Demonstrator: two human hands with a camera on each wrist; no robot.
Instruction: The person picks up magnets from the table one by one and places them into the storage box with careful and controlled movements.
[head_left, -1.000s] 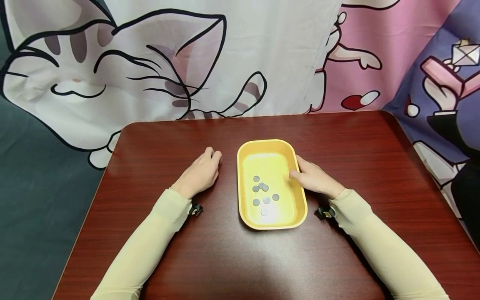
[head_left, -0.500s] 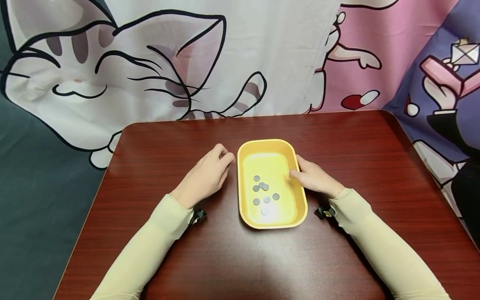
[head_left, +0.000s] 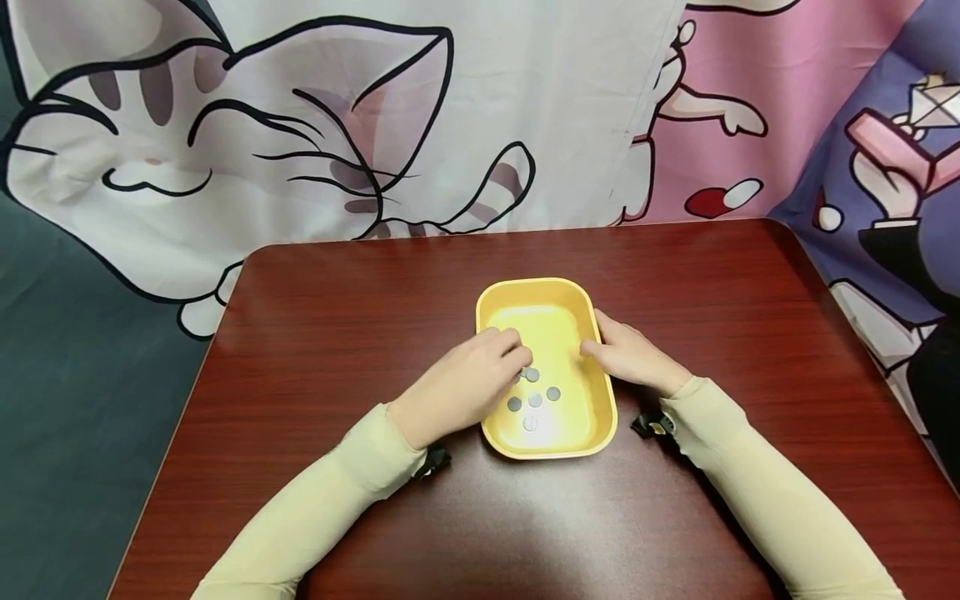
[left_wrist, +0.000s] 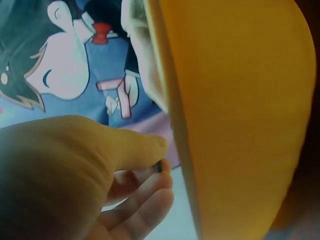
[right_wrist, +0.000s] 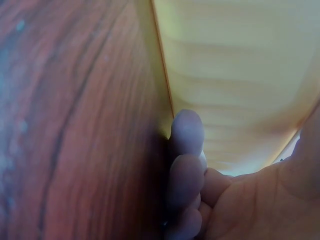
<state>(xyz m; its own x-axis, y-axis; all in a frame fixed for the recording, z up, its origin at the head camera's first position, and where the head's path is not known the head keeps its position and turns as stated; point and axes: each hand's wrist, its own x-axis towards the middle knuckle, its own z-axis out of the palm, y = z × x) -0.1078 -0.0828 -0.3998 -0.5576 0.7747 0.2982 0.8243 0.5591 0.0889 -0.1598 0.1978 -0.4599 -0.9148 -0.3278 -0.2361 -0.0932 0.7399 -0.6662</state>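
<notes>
A yellow tray lies on the table with several small silver-grey coins on its floor. My left hand reaches over the tray's left rim and covers part of the coins. Between its thumb and finger, in the left wrist view, it pinches a thin dark edge that looks like a coin. My right hand grips the tray's right side, thumb over the rim and the other fingers outside. In the right wrist view those fingers lie low against the tray wall, close to the tabletop.
The reddish-brown wooden table surrounds the tray. Behind it hangs a cartoon-printed curtain. A dark shape stands beyond the table's right edge.
My left hand has moved right from the tabletop beside the tray to above the coins. My right hand keeps its hold, and the tray has stayed nearly in place.
</notes>
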